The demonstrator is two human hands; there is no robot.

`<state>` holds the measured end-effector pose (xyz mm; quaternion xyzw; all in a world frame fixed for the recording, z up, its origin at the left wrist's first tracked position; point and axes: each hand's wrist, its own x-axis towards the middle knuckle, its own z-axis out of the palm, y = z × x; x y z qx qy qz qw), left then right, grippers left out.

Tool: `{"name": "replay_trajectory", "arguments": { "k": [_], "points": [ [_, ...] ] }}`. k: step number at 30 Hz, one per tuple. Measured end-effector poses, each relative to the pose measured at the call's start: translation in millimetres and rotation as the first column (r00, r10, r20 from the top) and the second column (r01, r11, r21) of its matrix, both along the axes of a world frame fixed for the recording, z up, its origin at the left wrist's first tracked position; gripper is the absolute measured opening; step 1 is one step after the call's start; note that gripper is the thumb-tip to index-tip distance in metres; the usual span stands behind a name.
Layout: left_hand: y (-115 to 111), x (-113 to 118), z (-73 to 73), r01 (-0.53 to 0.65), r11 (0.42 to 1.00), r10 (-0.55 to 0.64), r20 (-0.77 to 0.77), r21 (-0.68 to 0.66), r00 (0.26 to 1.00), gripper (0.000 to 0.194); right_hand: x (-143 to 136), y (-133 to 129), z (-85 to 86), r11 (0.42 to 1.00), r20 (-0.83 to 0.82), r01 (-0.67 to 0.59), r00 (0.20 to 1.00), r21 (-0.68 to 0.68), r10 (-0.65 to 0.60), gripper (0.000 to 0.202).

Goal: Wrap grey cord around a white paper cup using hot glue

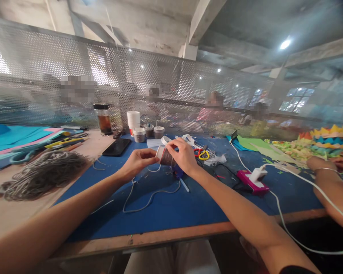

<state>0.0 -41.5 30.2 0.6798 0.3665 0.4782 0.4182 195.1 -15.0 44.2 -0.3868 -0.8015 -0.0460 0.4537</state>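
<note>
The left hand [138,161] pinches the pale rim end of a small cup [167,158] between thumb and fingers; the right hand [184,154] grips its cord-wrapped side from above. The cup is tipped on its side, held above the blue mat [103,211]. Below it on the mat, a loose grey cord [151,198] curves in a loop, and a blue tool [177,172] sits partly hidden behind the right hand and wrist. Just beyond that hand, scissors [203,154] with red and yellow handles lie among white scraps. Behind the left hand are a black phone [117,147], three small cups [139,135] and a stack of white cups [133,120], with a dark-lidded jar [103,121] near them. A heap of grey cord [45,175] lies to the left. To the right, a pink power strip [252,183] carries a white plug, and a white cable [280,217] crosses the table edge. Farther right, another person's arm [328,190] reaches in near cut paper. A perforated screen [165,87] closes off the far side.
</note>
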Motion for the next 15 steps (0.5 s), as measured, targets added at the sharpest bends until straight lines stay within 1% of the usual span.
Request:
{"name": "replay_trajectory", "arguments": {
  "k": [9,15],
  "points": [
    [0.1,-0.3,-1.0,0.024,1.0,-0.024,-0.022,0.006,0.999,0.017,0.9,0.0,-0.3,0.999,0.005,0.012,1.0,-0.034,-0.012,0.02],
    [0.0,-0.4,-1.5,0.013,0.999,-0.011,-0.063,0.04,0.998,0.018,1.5,5.1,-3.6,0.999,-0.023,-0.022,1.0,-0.03,0.021,0.017]
  ]
}}
